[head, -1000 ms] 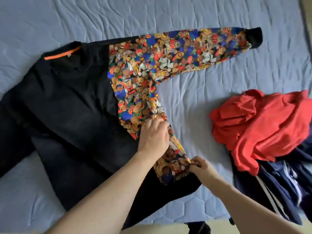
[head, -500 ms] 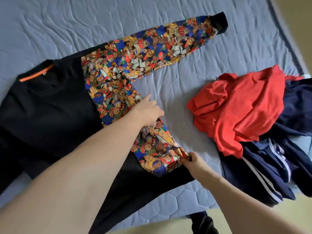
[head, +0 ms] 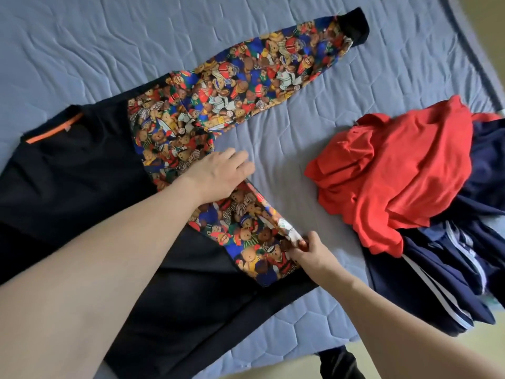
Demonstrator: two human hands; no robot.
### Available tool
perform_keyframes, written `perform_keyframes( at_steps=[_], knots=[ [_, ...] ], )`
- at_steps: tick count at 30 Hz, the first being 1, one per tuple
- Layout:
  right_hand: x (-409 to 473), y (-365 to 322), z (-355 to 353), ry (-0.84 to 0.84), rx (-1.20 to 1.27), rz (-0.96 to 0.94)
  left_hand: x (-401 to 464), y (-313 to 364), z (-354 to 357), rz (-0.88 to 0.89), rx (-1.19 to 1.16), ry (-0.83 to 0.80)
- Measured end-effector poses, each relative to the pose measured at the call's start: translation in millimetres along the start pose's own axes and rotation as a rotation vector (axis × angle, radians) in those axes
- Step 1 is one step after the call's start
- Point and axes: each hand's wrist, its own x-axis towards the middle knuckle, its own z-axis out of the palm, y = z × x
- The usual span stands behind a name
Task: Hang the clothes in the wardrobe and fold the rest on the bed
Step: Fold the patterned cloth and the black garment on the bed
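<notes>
**Ana:** Black fleece and teddy-bear print, that's the sweatshirt (head: pixel 82 187) spread flat across the bed (head: pixel 82 50), one printed sleeve (head: pixel 267 67) stretched out toward the far edge.

**Ben:** And look at the hands. Left hand (head: pixel 218 173) lies flat, fingers straight, palm down on the printed side panel near the armpit. I'd say that's there to pin the cloth so it doesn't slide.

**Ana:** Right hand (head: pixel 308 253) is lower down, its grip narrow, fingertips pinching the panel's edge close to the hem. One hand anchors, the other tensions the seam, that's my reading.

**Ben:** A crease line between the two hands, probably, ready to fold that side inward over the black front.

**Ana:** Off to the right, well apart from the sweatshirt, a red garment (head: pixel 396 173) sits crumpled on top of navy clothes with white stripes (head: pixel 437 283). Waiting their turn, I'd guess.

**Ben:** No wardrobe in view, no hanger either. So this one looks like a folding job, and an early one, since the sleeve isn't tucked in yet.
</notes>
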Motion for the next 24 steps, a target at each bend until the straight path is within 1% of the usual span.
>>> perform_keyframes(
  at_steps=[1, 2, 3, 4, 7, 8, 9, 10, 11, 12, 13, 14, 15, 16, 18, 19, 20, 22, 23, 24],
  knots=[
    [1.6, -6.4, 2.5, -0.011, 0.037, -0.029, -2.2, -3.6, -1.3, -0.006, 0.003, 0.054],
    [3.2, -11.0, 4.8, -0.033, 0.030, -0.056, -3.8, -5.9, -2.8, -0.018, 0.010, 0.056],
    [2.7, -15.2, 5.6, -0.057, 0.029, -0.065, -3.5, -6.1, -4.4, -0.037, 0.017, 0.016],
    [3.8, -17.2, 5.9, -0.079, 0.074, -0.042, -1.3, -7.1, -5.4, -0.056, 0.028, -0.057],
    [-1.0, -13.4, -0.4, -0.206, 0.466, 0.100, 14.4, -6.3, -4.2, -0.149, 0.036, -0.363],
    [-5.0, -9.3, -3.1, -0.222, 0.515, 0.143, 21.1, -4.8, -4.9, -0.185, 0.034, -0.408],
    [-5.7, -2.3, -4.9, -0.209, 0.459, 0.184, 27.6, -1.9, -5.8, -0.203, 0.045, -0.408],
    [-4.6, 6.2, -7.2, -0.178, 0.304, 0.209, 32.7, 2.6, -5.3, -0.202, 0.059, -0.379],
    [-2.5, 14.1, -9.2, -0.166, 0.076, 0.214, 36.5, 10.0, -3.7, -0.191, 0.054, -0.350],
    [1.5, 19.0, -11.3, -0.181, -0.126, 0.196, 37.3, 19.4, -0.6, -0.168, 0.031, -0.356],
    [6.2, 19.2, -11.8, -0.188, -0.223, 0.173, 35.8, 28.9, 4.3, -0.140, 0.006, -0.402],
    [11.0, 13.2, -12.3, -0.194, -0.249, 0.141, 31.7, 35.9, 10.4, -0.138, -0.027, -0.450],
    [16.5, 3.6, -10.4, -0.181, -0.202, 0.125, 25.1, 39.0, 18.3, -0.188, -0.088, -0.458],
    [20.8, -9.1, -8.2, -0.140, -0.120, 0.102, 16.5, 38.5, 23.1, -0.301, -0.182, -0.426],
    [30.1, -37.3, -0.9, -0.080, 0.019, 0.065, 2.1, 26.5, 29.1, -0.531, -0.369, -0.302],
    [36.3, -48.2, 3.5, -0.088, -0.002, 0.038, -2.1, 17.7, 29.8, -0.582, -0.399, -0.227],
    [41.8, -57.5, 7.5, -0.108, -0.033, 0.018, -3.9, 8.7, 30.5, -0.584, -0.360, -0.135],
    [53.2, -66.4, 13.1, -0.076, -0.019, -0.008, 2.5, -12.5, 33.8, -0.559, -0.216, 0.019],
    [56.7, -65.9, 14.0, -0.040, -0.011, -0.003, 8.6, -23.1, 33.4, -0.578, -0.191, 0.028],
    [59.0, -63.3, 14.4, -0.002, -0.033, 0.014, 14.9, -32.2, 32.9, -0.598, -0.200, -0.019]
  ],
)
